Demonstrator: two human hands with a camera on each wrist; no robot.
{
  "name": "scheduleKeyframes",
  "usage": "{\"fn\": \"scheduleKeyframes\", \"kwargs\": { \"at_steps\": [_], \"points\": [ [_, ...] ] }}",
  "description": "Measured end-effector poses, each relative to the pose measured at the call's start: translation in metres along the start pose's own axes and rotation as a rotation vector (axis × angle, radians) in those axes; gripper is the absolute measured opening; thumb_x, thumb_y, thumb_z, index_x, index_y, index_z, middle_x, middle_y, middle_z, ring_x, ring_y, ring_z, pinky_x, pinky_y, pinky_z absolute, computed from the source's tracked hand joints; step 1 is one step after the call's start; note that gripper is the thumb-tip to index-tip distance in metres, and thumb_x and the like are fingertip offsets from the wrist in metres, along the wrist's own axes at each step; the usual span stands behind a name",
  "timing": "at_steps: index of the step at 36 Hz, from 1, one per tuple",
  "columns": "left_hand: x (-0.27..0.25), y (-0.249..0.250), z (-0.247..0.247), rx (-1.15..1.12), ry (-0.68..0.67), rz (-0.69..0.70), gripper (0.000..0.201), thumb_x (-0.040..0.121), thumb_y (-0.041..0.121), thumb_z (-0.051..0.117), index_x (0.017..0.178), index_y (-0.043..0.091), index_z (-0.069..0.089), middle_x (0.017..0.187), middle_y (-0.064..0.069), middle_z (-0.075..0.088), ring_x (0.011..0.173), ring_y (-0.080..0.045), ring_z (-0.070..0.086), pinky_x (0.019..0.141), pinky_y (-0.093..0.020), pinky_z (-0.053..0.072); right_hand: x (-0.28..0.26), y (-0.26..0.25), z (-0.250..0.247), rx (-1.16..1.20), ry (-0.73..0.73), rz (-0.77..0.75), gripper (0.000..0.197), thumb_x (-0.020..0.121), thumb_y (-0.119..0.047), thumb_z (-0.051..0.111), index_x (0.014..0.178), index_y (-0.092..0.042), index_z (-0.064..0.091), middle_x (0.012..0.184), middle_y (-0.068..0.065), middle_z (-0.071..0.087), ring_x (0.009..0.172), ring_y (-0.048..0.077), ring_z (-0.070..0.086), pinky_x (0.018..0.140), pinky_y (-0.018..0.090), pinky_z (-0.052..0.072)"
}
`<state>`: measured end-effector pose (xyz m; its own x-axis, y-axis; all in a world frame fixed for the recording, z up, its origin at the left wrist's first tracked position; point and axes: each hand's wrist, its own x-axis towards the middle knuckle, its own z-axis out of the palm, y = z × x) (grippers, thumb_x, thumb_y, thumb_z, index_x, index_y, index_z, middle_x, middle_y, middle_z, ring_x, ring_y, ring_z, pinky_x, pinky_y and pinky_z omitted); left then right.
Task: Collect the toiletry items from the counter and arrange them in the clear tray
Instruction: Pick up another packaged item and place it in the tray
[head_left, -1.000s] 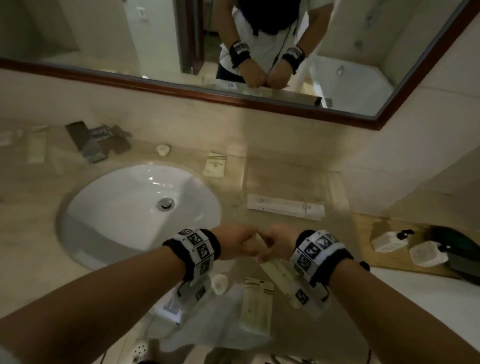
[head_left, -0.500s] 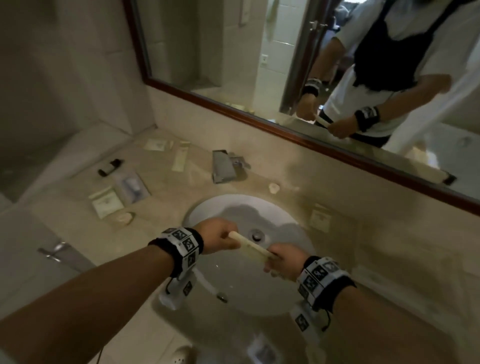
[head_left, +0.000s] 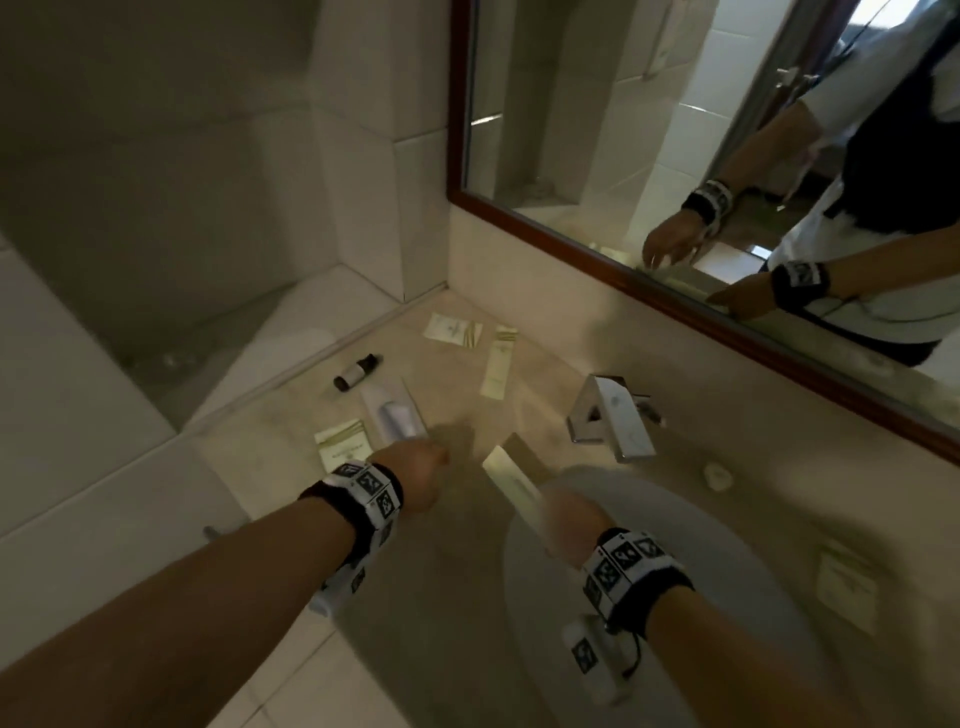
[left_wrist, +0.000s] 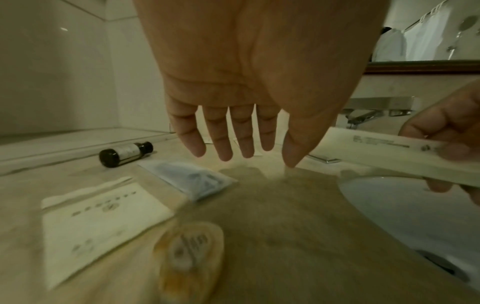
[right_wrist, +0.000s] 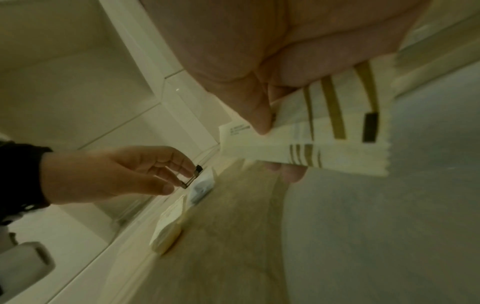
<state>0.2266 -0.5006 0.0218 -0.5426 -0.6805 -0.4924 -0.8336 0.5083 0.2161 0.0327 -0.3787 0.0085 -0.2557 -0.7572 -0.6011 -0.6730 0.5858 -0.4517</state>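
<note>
My left hand (head_left: 422, 464) hovers open, fingers straight, over the counter left of the sink, just above a blue-grey sachet (left_wrist: 192, 179). Around it lie a dark little bottle (head_left: 357, 372), a cream packet (left_wrist: 101, 214) and a round yellow soap (left_wrist: 192, 253). Two more cream sachets (head_left: 453, 330) (head_left: 500, 364) lie farther back near the wall corner. My right hand (head_left: 563, 517) grips long cream packets with gold stripes (right_wrist: 324, 144) over the sink's left edge. The clear tray is out of view.
A chrome faucet (head_left: 613, 418) stands behind the white sink (head_left: 701, 587). A small white soap (head_left: 718, 476) and a cream packet (head_left: 847, 584) lie right of the basin. A wood-framed mirror (head_left: 649, 270) runs along the back wall, and a tiled ledge (head_left: 130, 415) borders the counter's left.
My left hand has let go of the packet that both hands held, opened, and moved left over the items beside the sink. The right hand keeps the packets. My view swung left.
</note>
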Motion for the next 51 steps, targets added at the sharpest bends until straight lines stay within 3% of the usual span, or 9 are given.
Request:
{"fn": "scheduleKeyframes", "kwargs": {
  "at_steps": [5, 11, 18, 22, 27, 34, 39, 45, 51],
  "points": [
    [0.054, -0.005, -0.016, 0.194, -0.001, 0.072, 0.057, 0.094, 0.021, 0.051, 0.147, 0.022, 0.033, 0.152, -0.007, 0.031, 0.136, -0.030, 0.036, 0.110, -0.046, 0.035, 0.042, -0.022, -0.008, 0.004, 0.087, 0.087, 0.029, 0.096, -0.014, 0.041, 0.123, -0.008, 0.049, 0.123, 0.014, 0.057, 0.105, 0.034, 0.061, 0.087, 0.039, 0.053],
    [0.121, 0.012, -0.029, 0.378, -0.042, 0.142, 0.063, 0.096, 0.027, 0.053, 0.151, 0.015, 0.026, 0.156, -0.010, 0.023, 0.142, -0.033, 0.026, 0.114, -0.043, 0.028, 0.088, -0.029, -0.028, 0.043, 0.172, 0.177, 0.028, 0.098, -0.015, 0.037, 0.122, -0.008, 0.051, 0.122, 0.016, 0.057, 0.108, 0.033, 0.057, 0.085, 0.035, 0.045],
    [0.163, 0.019, -0.024, 0.322, -0.059, 0.153, 0.076, 0.094, 0.023, 0.055, 0.154, 0.018, 0.009, 0.163, -0.002, 0.001, 0.147, -0.030, 0.015, 0.114, -0.051, 0.025, 0.111, -0.023, -0.033, 0.117, 0.153, 0.238, 0.041, 0.097, -0.005, 0.038, 0.138, -0.007, 0.040, 0.133, 0.017, 0.052, 0.118, 0.033, 0.052, 0.090, 0.033, 0.043],
    [0.170, 0.021, -0.022, 0.265, -0.062, 0.130, 0.056, 0.095, 0.025, 0.052, 0.147, 0.013, 0.032, 0.154, -0.008, 0.027, 0.136, -0.033, 0.035, 0.109, -0.049, 0.035, 0.113, -0.019, -0.033, 0.105, 0.151, 0.256, 0.040, 0.097, -0.005, 0.035, 0.136, -0.009, 0.042, 0.130, 0.016, 0.054, 0.107, 0.030, 0.055, 0.081, 0.030, 0.042],
    [0.153, 0.029, -0.014, 0.198, -0.076, 0.141, 0.033, 0.097, 0.025, 0.046, 0.124, 0.015, 0.062, 0.129, -0.009, 0.058, 0.118, -0.030, 0.056, 0.101, -0.040, 0.046, 0.111, -0.022, -0.035, 0.186, 0.139, 0.271, 0.037, 0.095, -0.015, 0.041, 0.132, -0.015, 0.047, 0.127, 0.012, 0.056, 0.114, 0.032, 0.054, 0.088, 0.034, 0.045],
    [0.155, 0.018, -0.017, 0.019, 0.013, 0.093, 0.053, 0.093, 0.026, 0.054, 0.144, 0.023, 0.040, 0.144, -0.011, 0.040, 0.130, -0.033, 0.042, 0.108, -0.042, 0.040, 0.114, -0.038, -0.048, 0.254, 0.160, 0.249, 0.037, 0.096, -0.015, 0.045, 0.133, -0.011, 0.047, 0.129, 0.013, 0.055, 0.114, 0.032, 0.054, 0.084, 0.032, 0.043],
    [0.146, 0.028, -0.005, 0.030, -0.089, 0.131, 0.053, 0.096, 0.020, 0.053, 0.147, 0.017, 0.039, 0.156, -0.011, 0.026, 0.142, -0.030, 0.029, 0.116, -0.038, 0.027, 0.122, -0.045, -0.038, 0.251, 0.114, 0.223, 0.031, 0.095, -0.017, 0.045, 0.123, -0.009, 0.055, 0.097, 0.008, 0.057, 0.081, 0.024, 0.053, 0.058, 0.024, 0.039],
    [0.131, 0.038, 0.018, -0.159, -0.129, 0.108, 0.034, 0.096, 0.019, 0.048, 0.124, 0.007, 0.062, 0.130, -0.011, 0.059, 0.115, -0.027, 0.057, 0.098, -0.034, 0.046, 0.145, -0.025, -0.002, 0.181, 0.116, 0.313, 0.029, 0.079, -0.036, 0.052, 0.102, -0.018, 0.054, 0.096, 0.008, 0.060, 0.078, 0.029, 0.060, 0.072, 0.038, 0.054],
    [0.122, 0.038, 0.021, -0.187, -0.135, 0.091, 0.033, 0.097, 0.021, 0.045, 0.114, 0.006, 0.069, 0.117, -0.010, 0.065, 0.090, -0.019, 0.053, 0.090, -0.031, 0.045, 0.176, 0.002, 0.025, 0.019, 0.141, 0.338, 0.040, 0.069, -0.039, 0.055, 0.106, -0.025, 0.056, 0.107, 0.004, 0.061, 0.086, 0.031, 0.063, 0.076, 0.041, 0.056]
  ]
}}
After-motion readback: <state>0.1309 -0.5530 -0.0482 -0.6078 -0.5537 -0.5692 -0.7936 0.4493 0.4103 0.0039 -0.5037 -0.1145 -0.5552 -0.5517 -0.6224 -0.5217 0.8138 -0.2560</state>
